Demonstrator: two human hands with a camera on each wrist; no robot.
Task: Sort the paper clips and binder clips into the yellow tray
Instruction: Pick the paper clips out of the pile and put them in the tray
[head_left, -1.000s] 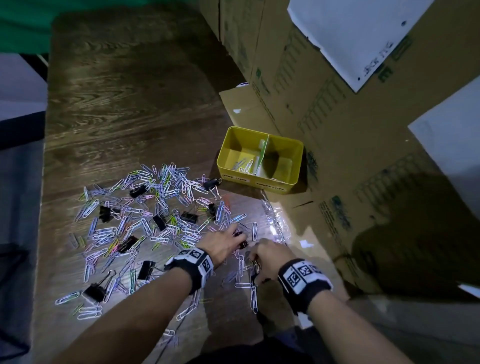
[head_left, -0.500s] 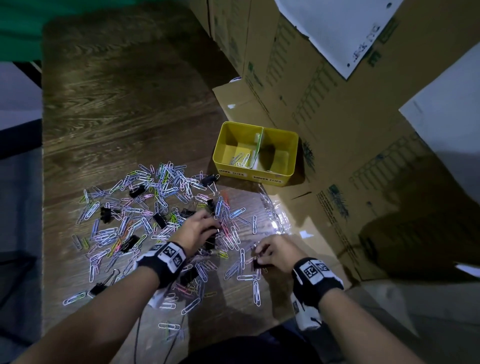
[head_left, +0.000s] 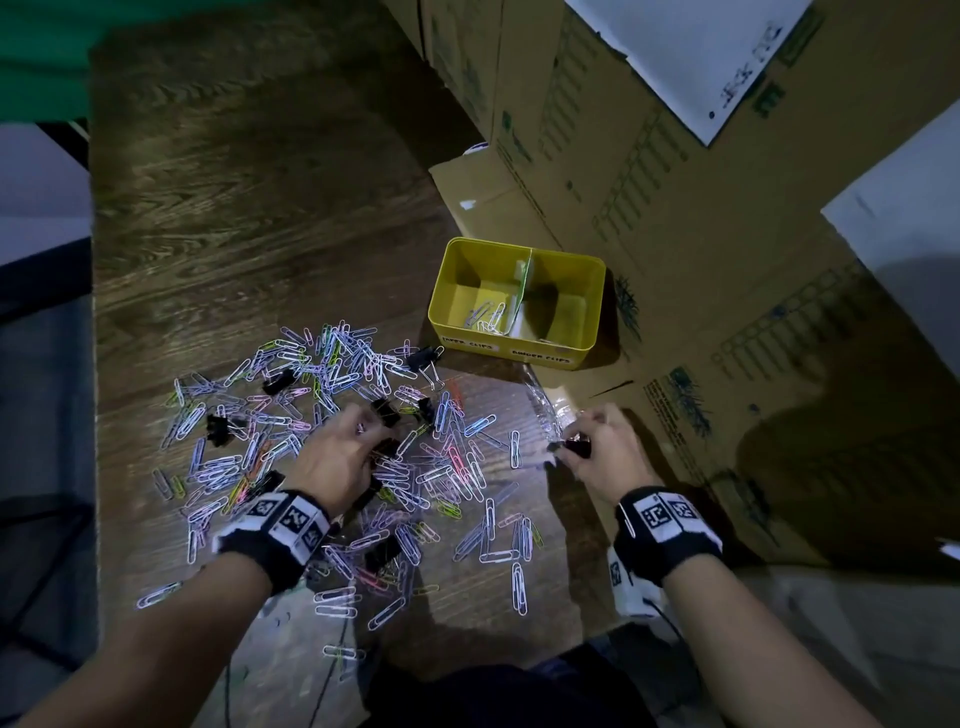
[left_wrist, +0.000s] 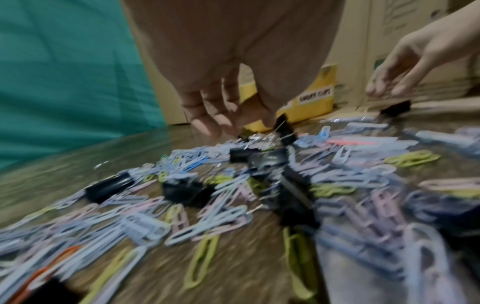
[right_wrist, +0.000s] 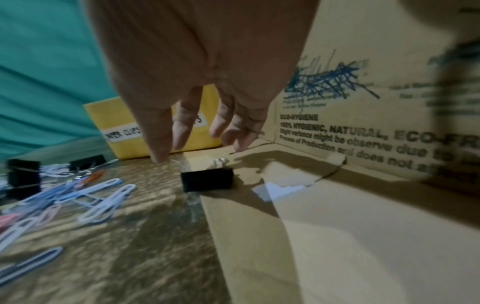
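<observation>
The yellow tray (head_left: 519, 357) has two compartments, and several paper clips lie in the left one. Pastel paper clips (head_left: 322, 374) and black binder clips are scattered across the wooden table. My left hand (head_left: 363, 423) is over the pile. In the left wrist view its thumb and fingers (left_wrist: 207, 123) close on a tilted black binder clip (left_wrist: 284, 129). My right hand (head_left: 582, 431) hovers by the cardboard flap. Its fingers (right_wrist: 161, 142) hang straight just above another black binder clip (right_wrist: 207, 181), which lies on the table.
Cardboard boxes (head_left: 675, 234) wall off the right side, and their flap (head_left: 649, 493) lies on the table under the tray. Crumpled clear plastic (head_left: 545, 410) sits beside my right hand. The table's left edge (head_left: 93, 312) drops to the floor. Green cloth (head_left: 41, 52) hangs at the far left.
My right hand moved right to the cardboard flap, and the binder clip it held now lies beneath its straightened fingers. My left hand reached farther into the pile.
</observation>
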